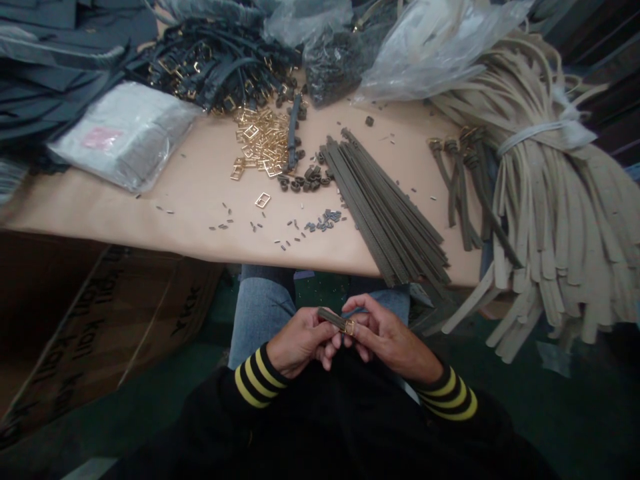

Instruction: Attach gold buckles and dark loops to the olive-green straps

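Observation:
Above my lap, my left hand [305, 339] pinches a dark olive strap [330, 318] between thumb and fingers. A small gold buckle [349, 327] sits at the strap's right end, and my right hand [385, 333] grips it with thumb and fingers. The rest of the strap is hidden behind my hands. On the table ahead lies a bundle of flat olive straps [385, 207]. Left of it are dark strap loops [307, 179], small metal pins [323, 221], a single gold buckle [263, 199] and a pile of gold buckles [265, 137].
Black buckled straps [215, 63] heap at the back. A plastic-wrapped white packet [127, 133] lies left. Long beige straps [560, 200], tied together, hang over the right table edge beside several buckled olive straps [457, 193]. A cardboard box [100, 320] stands below left.

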A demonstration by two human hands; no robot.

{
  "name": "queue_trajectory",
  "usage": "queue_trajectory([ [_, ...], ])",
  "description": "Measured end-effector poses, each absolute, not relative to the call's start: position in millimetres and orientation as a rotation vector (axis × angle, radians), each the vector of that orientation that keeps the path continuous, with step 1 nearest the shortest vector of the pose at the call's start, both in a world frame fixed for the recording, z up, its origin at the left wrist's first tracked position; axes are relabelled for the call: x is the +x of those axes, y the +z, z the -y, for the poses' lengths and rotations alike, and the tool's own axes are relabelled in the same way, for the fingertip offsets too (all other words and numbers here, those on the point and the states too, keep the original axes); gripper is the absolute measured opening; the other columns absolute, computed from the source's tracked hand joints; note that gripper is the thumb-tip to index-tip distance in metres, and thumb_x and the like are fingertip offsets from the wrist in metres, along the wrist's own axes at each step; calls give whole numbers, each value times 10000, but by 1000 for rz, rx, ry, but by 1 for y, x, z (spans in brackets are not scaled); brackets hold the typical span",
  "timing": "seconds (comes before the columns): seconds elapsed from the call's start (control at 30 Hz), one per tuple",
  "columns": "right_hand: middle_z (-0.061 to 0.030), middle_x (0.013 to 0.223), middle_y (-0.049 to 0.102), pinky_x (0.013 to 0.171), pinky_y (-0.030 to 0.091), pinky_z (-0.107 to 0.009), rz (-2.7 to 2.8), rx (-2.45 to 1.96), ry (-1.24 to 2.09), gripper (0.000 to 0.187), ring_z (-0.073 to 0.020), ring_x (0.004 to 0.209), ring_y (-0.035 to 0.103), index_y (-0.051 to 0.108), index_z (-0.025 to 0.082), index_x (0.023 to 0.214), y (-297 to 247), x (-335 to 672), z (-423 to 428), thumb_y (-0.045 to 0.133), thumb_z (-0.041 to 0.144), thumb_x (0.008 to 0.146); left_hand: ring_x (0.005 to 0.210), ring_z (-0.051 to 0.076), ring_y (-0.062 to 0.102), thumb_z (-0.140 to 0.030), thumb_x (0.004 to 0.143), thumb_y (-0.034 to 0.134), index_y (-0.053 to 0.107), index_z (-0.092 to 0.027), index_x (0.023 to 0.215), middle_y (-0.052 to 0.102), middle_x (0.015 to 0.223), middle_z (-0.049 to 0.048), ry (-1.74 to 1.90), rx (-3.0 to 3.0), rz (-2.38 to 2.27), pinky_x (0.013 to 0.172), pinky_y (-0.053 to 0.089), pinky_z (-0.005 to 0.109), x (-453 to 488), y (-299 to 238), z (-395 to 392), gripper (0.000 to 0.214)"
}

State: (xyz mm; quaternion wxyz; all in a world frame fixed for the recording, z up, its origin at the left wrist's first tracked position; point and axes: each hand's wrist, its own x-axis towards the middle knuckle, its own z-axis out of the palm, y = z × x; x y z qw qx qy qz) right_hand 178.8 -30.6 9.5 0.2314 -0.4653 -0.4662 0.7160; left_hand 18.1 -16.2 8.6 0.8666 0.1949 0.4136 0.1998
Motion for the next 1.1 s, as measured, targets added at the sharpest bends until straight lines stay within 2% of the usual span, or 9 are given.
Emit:
queue_trajectory([
  [0.17, 22, 644, 496, 416, 390, -171, 1462, -1289, 1785, 174, -45, 446, 450, 459, 168, 862, 9, 177, 32, 445, 334, 814, 332, 20, 417, -273, 625, 628, 494, -110, 634, 505, 481, -44, 400, 438, -896, 302, 384, 125, 18, 9, 16, 211],
  [0.33, 14, 695, 506, 458, 423, -190, 1521, -1336, 1665, 102, -50, 473, 485, 483, 172, 819, 8, 178, 32, 468, 272, 802, 401, 34, 424, -305, 605, 652, 485, -123, 723, 489, 508, -53, 516, 543, -966, 348, 391, 137, 17, 11, 18, 274],
  [0.43, 16, 694, 509, 470, 427, -195, 1545, -1348, 1636, 81, -53, 474, 497, 487, 176, 811, 8, 179, 31, 467, 253, 800, 440, 44, 424, -308, 608, 656, 480, -130, 741, 455, 511, -62, 529, 576, -966, 377, 405, 150, 15, 12, 19, 283],
  [0.63, 19, 683, 528, 519, 442, -207, 1566, -1361, 1625, 61, -74, 517, 542, 484, 177, 802, 9, 177, 31, 460, 233, 798, 424, 40, 433, -311, 660, 608, 471, -132, 719, 482, 514, -53, 582, 589, -1013, 390, 393, 150, 16, 12, 19, 233],
  [0.83, 14, 698, 533, 574, 438, -216, 1583, -1418, 1596, 41, -93, 577, 561, 488, 180, 800, 10, 175, 30, 455, 205, 795, 428, 56, 460, -323, 676, 580, 479, -126, 693, 506, 531, -40, 611, 711, -1092, 392, 391, 169, 19, 15, 18, 221],
  [1.1, 13, 657, 540, 594, 384, -218, 1778, -1515, 1358, 63, -108, 614, 511, 522, 173, 759, 21, 172, 26, 465, 146, 755, 368, 48, 464, -322, 695, 550, 473, -120, 701, 529, 515, -39, 575, 834, -1177, 391, 368, 172, 22, 13, 18, 216],
])
